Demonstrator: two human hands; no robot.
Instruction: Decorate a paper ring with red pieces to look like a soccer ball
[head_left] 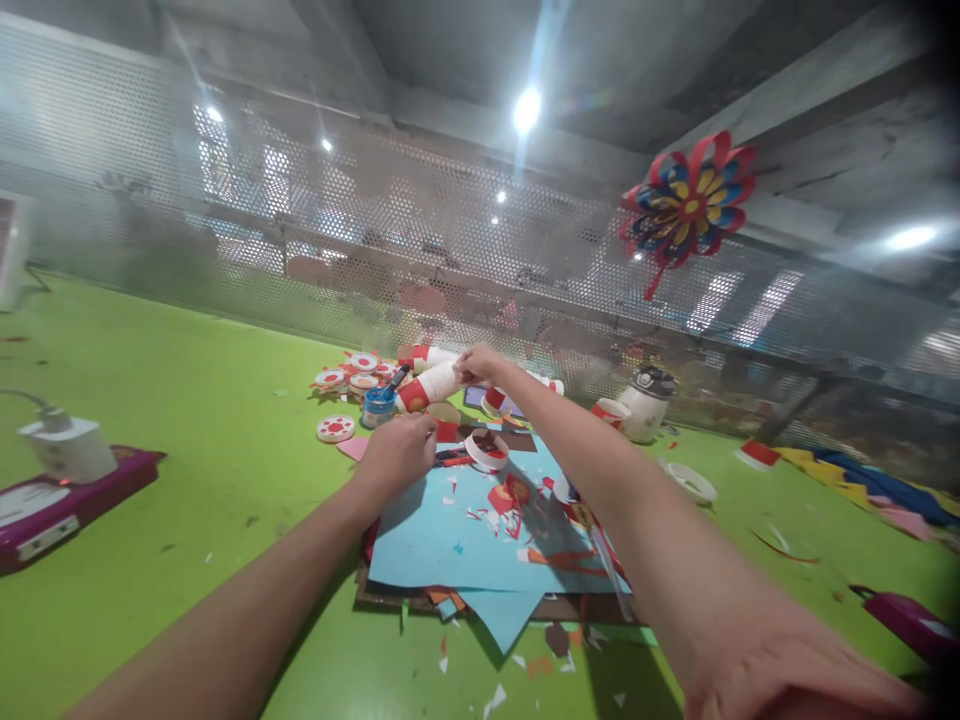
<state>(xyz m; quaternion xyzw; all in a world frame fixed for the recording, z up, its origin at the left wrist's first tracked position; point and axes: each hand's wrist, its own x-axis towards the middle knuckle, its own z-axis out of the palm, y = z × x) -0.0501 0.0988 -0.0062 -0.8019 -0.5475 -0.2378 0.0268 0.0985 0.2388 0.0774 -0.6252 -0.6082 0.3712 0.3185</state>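
My right hand [478,365] reaches far over the table, its fingers closed at the rim end of a lying stack of red and white paper cups [431,387]. Nearer to me, my left hand [397,455] is curled closed beside a small red cup [447,430]; what its fingers hold, if anything, is hidden. Just behind it stands a blue-labelled jar [379,407] with a dark pen-like tool in it. On the light blue paper [427,540] lie a white cup ring [487,450] and red paper scraps [510,500].
Red and white paper discs [330,379] lie at the back left. A purple power strip [82,505] with a white plug sits at left. A white jug [647,405] stands at back right, near a white ring [690,483]. A paper flower [691,207] hangs above.
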